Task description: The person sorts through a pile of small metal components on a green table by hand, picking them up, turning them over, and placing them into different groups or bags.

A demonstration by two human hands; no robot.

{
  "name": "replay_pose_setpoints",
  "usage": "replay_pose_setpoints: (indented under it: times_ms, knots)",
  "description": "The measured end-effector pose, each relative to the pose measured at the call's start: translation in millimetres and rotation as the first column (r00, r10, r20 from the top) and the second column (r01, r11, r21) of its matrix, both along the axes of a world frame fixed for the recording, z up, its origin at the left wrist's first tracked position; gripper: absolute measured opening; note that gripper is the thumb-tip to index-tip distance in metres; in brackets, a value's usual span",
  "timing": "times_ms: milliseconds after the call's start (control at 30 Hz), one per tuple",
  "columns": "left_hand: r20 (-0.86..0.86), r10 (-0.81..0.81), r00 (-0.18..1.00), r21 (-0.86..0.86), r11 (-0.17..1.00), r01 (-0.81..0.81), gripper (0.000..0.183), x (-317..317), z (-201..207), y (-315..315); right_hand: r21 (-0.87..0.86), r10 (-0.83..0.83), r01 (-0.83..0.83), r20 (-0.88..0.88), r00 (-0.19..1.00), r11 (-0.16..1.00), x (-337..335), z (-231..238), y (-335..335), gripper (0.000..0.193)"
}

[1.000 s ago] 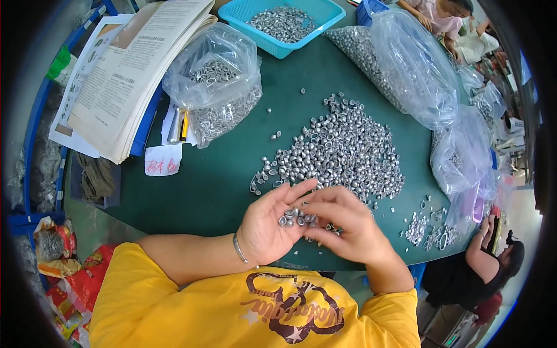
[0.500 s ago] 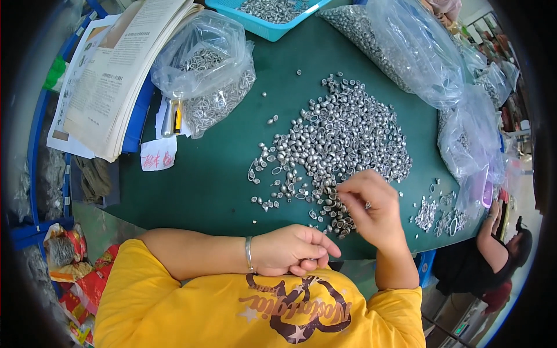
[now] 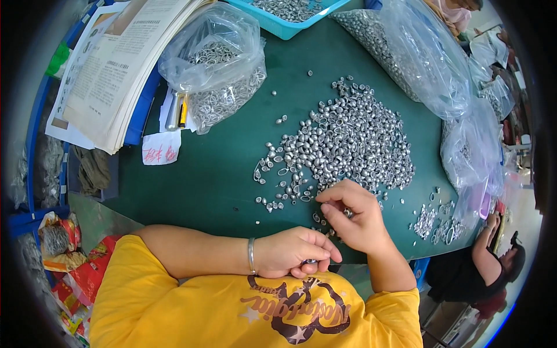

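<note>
Left hand [image 3: 293,252] lies at the near table edge, 6 o'clock in the view, curled into a loose fist, back up; a small dark bit shows under its fingertips, kind not clear, so I cannot tell whether it holds anything. A metal bangle [image 3: 251,256] sits on that wrist.

Right hand [image 3: 355,216] just to 3 o'clock of the left, fingers bent narrow, thumb and forefinger pinched over small silver pieces at the near fringe of the heap of silver metal pieces [image 3: 342,142] (fingertips touching the fringe; a piece or two seems caught among the fingers).

The heap spreads on the green table [image 3: 209,174] from centre toward 1 o'clock, with strays scattered at 9 o'clock of it.

Clear bag of metal rings [image 3: 217,64] at 11 o'clock, an open booklet [image 3: 110,69] beside it at 10 o'clock. Large clear bags [image 3: 418,58] at 1 to 2 o'clock. A blue basket [image 3: 290,14] of pieces at 12 o'clock. A small cluster of rings [image 3: 432,220] at 3 o'clock.
</note>
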State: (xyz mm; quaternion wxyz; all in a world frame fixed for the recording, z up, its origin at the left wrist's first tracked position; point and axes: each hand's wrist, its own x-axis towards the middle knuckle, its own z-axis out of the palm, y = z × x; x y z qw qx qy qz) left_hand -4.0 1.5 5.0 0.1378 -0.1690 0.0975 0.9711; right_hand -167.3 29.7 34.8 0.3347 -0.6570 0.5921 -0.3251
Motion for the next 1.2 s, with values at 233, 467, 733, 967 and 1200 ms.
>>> replay_pose_setpoints:
  times_ms: [233,467,733,967,1200]
  knots:
    - [0.014,-0.002,1.0,-0.01,1.0,0.002,0.022,0,0,-1,0.576,-0.418,-0.222,0.762,0.494,0.787,-11,-15,2,0.012]
    - [0.031,0.004,1.0,0.006,1.0,-0.004,0.022,-1,-1,-3,0.516,-0.402,-0.309,0.84,0.364,0.799,-13,-21,-1,0.011]
    - [-0.002,0.019,1.0,0.044,0.999,-0.019,0.019,0,-4,-2,0.427,-0.231,-0.084,0.633,0.739,0.9,-6,-12,-3,0.013]
    - [0.009,0.029,1.0,0.041,0.999,-0.03,0.019,2,-5,-1,0.302,-0.144,-0.05,0.586,0.797,0.952,-2,-14,-2,0.013]
    - [-0.01,0.154,0.988,-0.04,0.987,-0.155,0.022,0,-3,-2,0.669,0.013,-0.301,0.399,0.917,0.68,-18,18,-66,0.015]
